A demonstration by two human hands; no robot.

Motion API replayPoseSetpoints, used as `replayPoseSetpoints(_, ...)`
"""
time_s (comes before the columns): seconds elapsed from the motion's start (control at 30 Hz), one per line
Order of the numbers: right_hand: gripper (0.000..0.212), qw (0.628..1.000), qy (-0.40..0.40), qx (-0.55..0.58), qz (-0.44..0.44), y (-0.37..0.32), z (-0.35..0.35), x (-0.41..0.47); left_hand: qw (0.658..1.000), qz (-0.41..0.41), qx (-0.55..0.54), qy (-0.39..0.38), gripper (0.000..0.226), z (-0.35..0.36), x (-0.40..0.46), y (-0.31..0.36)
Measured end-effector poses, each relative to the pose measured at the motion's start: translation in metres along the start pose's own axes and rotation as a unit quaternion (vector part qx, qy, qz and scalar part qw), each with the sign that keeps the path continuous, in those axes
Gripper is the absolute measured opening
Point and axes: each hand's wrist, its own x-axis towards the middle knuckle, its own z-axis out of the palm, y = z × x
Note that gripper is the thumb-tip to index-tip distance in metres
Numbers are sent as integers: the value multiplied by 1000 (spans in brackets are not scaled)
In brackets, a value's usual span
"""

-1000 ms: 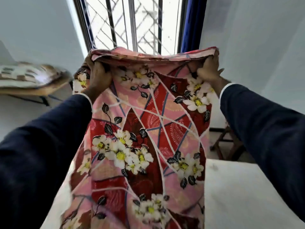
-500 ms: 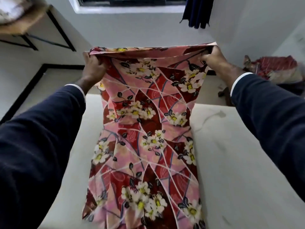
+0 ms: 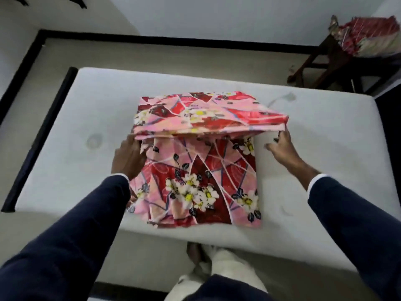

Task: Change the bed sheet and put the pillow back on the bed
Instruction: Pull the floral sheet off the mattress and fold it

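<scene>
**Folded sheet on the bare mattress**

The floral bed sheet [image 3: 195, 170] lies folded on the white mattress [image 3: 325, 148]. At 9 o'clock of it, the left hand [image 3: 128, 159] grips its lifted fold; at 3 o'clock the right hand [image 3: 282, 146] touches that fold, fingers spread. Far at 1 o'clock, red cloth (blurred) [image 3: 368, 35] sits on a dark stool [image 3: 329, 59].

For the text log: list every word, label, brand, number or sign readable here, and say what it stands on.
None: no readable text anywhere in this view.
Floral bed sheet: only a flower and line print, no lettering.
Mattress: bare white, with faint stains, no label in view.
Red cloth bundle on the wooden stand: blurred; striped pattern only, no lettering can be made out.
</scene>
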Motion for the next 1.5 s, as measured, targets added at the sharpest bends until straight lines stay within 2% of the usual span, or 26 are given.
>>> replayPoseSetpoints(0.1,93,995,-57,-82,29,69,22,-58,987,76,105,-92,50,49,-69,-10)
replayPoseSetpoints(0.23,88,966,-153,-199,54,134,34,-111,947,147,233,-166,49,92,-133,-13)
replayPoseSetpoints(0.33,80,905,-218,-355,79,158,39,-138,918,166,284,-219,48,113,-161,-10)
replayPoseSetpoints(0.43,72,832,-266,-484,55,165,51,-163,906,135,317,-246,48,125,-178,-6)
replayPoseSetpoints(0.57,70,783,-295,-547,41,180,58,-185,881,143,363,-266,55,135,-190,-14)
replayPoseSetpoints(0.73,68,725,-374,-578,9,185,63,-196,858,139,378,-319,53,145,-201,-31)
replayPoseSetpoints(0.8,62,745,-376,-549,40,183,71,-188,863,121,355,-338,48,146,-194,-30)
replayPoseSetpoints(0.87,49,791,-358,-494,55,177,81,-174,872,110,322,-351,45,148,-183,-19)
replayPoseSetpoints(0.97,39,843,-331,-423,35,159,96,-148,907,102,240,-330,36,148,-162,8)
replayPoseSetpoints(1.07,37,880,-307,-363,-7,148,110,-113,943,85,136,-293,42,153,-125,38)
replayPoseSetpoints(1.27,49,908,-249,-327,-80,129,121,9,977,61,41,-198,46,161,-1,72)
replayPoseSetpoints(1.5,54,882,-106,-394,-235,84,121,175,989,87,63,-101,40,173,158,69)
